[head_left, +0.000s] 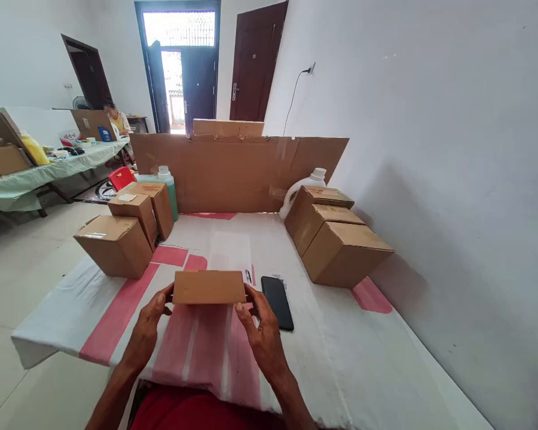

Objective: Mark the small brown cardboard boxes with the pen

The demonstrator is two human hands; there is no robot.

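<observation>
I see a small flat brown cardboard box [208, 287], plain and unmarked, held just above the table [341, 358] between my left hand [150, 319] and right hand [257, 325], fingers clamped on its ends; a black phone [277, 301] lies just right

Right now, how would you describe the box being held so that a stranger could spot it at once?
Start at the table with its white and pink cloth, flanked by stacked cardboard boxes. At the near edge, the left hand and right hand grip the small flat box by its ends. Unlike the bulkier cartons, it is thin and lifted off the cloth.
</observation>
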